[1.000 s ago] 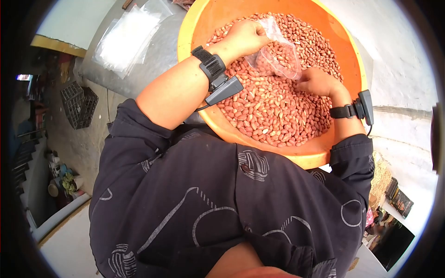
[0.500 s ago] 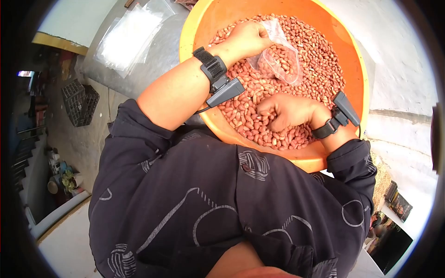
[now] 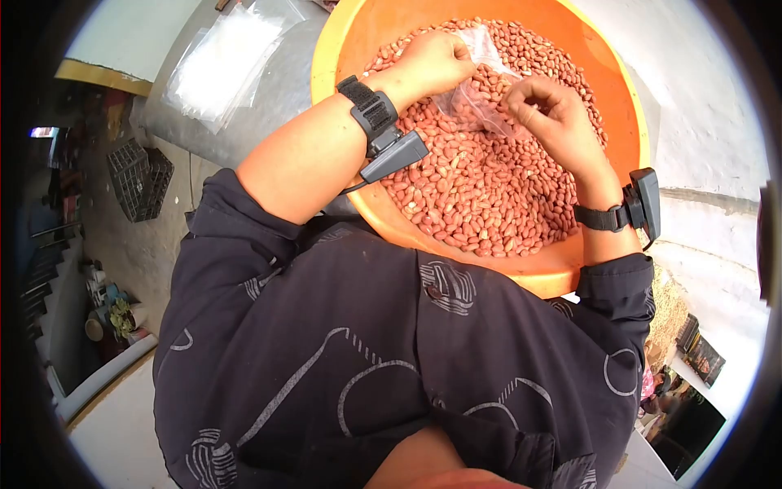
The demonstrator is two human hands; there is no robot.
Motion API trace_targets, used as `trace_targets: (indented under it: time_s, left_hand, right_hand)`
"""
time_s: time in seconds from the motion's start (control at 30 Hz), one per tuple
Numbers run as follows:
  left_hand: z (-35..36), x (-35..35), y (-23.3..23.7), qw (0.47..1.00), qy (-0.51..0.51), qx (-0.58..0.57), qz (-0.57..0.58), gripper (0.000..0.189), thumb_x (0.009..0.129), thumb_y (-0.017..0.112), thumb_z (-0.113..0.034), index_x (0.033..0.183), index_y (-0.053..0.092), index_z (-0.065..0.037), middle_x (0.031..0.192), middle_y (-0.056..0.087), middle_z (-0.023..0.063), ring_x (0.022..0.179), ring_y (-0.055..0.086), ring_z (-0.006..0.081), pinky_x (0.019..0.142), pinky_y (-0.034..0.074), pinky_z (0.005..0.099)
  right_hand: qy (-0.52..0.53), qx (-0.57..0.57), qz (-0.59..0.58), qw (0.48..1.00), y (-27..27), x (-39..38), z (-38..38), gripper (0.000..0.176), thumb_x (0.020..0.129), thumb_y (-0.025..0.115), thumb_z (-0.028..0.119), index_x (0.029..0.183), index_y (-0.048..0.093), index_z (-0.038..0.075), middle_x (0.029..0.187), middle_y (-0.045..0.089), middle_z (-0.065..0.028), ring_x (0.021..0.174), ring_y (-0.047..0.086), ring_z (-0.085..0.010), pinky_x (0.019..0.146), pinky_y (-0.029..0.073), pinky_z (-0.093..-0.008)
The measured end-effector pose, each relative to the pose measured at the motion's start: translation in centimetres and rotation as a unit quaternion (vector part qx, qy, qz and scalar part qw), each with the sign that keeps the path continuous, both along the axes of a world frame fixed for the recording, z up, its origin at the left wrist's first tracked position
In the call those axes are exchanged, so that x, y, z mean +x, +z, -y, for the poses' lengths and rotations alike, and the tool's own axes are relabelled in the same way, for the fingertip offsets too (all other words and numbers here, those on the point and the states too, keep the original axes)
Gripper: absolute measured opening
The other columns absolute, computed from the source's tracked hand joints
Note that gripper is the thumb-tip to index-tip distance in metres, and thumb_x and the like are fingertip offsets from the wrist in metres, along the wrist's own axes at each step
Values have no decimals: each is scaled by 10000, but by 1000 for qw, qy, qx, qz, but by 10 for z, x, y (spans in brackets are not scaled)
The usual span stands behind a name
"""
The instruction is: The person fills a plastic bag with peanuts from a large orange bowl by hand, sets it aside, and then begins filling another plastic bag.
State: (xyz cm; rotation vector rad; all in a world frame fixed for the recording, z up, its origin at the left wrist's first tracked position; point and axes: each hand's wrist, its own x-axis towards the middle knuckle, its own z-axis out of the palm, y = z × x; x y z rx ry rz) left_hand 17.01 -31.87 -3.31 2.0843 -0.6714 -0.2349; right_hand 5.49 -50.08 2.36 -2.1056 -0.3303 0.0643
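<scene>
A wide orange basin holds many reddish-brown peanuts. My left hand is closed on the edge of a clear plastic bag near the basin's far left part. The bag lies over the peanuts with some peanuts inside it. At the bag's right edge is my right hand, thumb and fingers pinched together and pressed on the bag's rim.
A stack of clear plastic bags lies on a grey metal surface left of the basin. Dark crates stand on the floor at the left. A pale wall or surface is at the right.
My right hand has moved up from the peanuts at the basin's near side to the right edge of the bag. My left hand still holds the bag in nearly the same place.
</scene>
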Motion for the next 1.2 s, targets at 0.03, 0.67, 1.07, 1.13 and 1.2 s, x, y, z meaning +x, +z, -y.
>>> trace_targets:
  time_s: [0.03, 0.67, 1.07, 1.13, 1.2]
  left_hand:
    - [0, 0, 0, 1000, 2, -5, 1, 163, 743, 665, -215, 714, 640, -56, 606, 575, -6, 576, 515, 82, 546, 437, 275]
    - [-2, -1, 2, 1000, 17, -3, 2, 188, 715, 647, -230, 754, 681, -50, 674, 643, 91, 628, 616, 188, 610, 496, 323]
    - [-3, -1, 5, 1000, 7, 18, -1, 192, 748, 658, -245, 765, 666, -54, 632, 599, 13, 602, 546, 101, 571, 450, 280]
    - [-2, 1, 3, 1000, 12, 22, 6, 194, 747, 661, -248, 765, 666, -54, 628, 598, 12, 598, 546, 101, 568, 450, 278]
    - [-2, 0, 3, 1000, 20, 5, 2, 199, 717, 662, -246, 736, 674, -48, 658, 635, 91, 621, 610, 182, 605, 490, 325]
  right_hand:
    - [48, -9, -68, 996, 6, -6, -2, 83, 805, 602, 39, 873, 620, -7, 833, 616, -45, 768, 582, -102, 704, 493, -264]
    - [403, -105, -190, 889, -32, -24, -39, 236, 609, 641, 27, 839, 590, 10, 677, 522, -126, 695, 541, -236, 621, 445, -353]
    - [-59, -150, 240, 957, 0, 4, 1, 194, 752, 658, 72, 933, 613, 21, 916, 623, -136, 820, 607, -265, 728, 493, -334]
    - [-74, -131, 64, 987, 8, 2, 9, 140, 764, 655, 86, 880, 618, 18, 860, 630, -129, 794, 611, -253, 712, 489, -326]
    - [-12, -97, -60, 993, 11, -2, 14, 134, 781, 657, 147, 791, 625, 17, 771, 630, -119, 749, 609, -232, 682, 478, -321]
